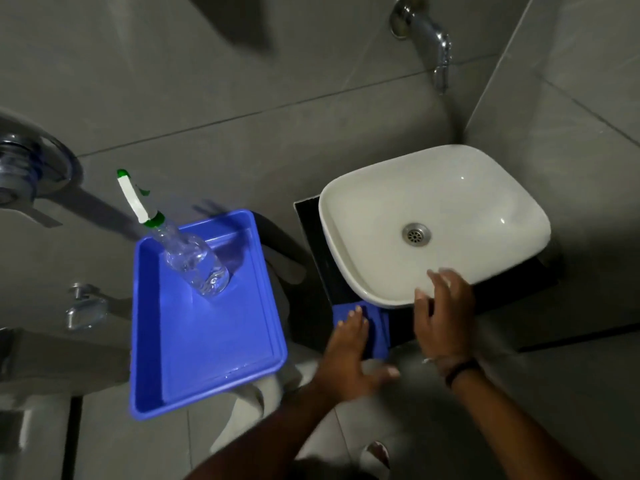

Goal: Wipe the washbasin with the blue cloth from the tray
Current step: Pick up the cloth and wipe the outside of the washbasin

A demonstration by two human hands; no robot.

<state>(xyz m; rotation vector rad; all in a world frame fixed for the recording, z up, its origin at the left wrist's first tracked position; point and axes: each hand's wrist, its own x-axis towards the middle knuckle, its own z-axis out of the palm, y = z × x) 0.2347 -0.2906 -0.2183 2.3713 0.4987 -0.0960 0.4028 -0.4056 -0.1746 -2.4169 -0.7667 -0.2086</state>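
A white washbasin (450,188) with a metal drain (416,233) sits on a black counter (311,251) at the right. The blue cloth (377,327) lies folded on the counter's front corner, just below the basin's near rim. My left hand (349,358) rests flat on the cloth, fingers spread. Beside it, my right hand (445,317) hovers with fingers apart at the basin's near rim and holds nothing. The blue tray (207,341) stands to the left, with a clear spray bottle (194,261) lying in its far part.
A chrome tap (433,32) juts from the grey tiled wall above the basin. More chrome fittings (83,306) sit on the wall at the left. A side wall closes in the basin's right side. A foot (375,455) shows on the tiled floor below.
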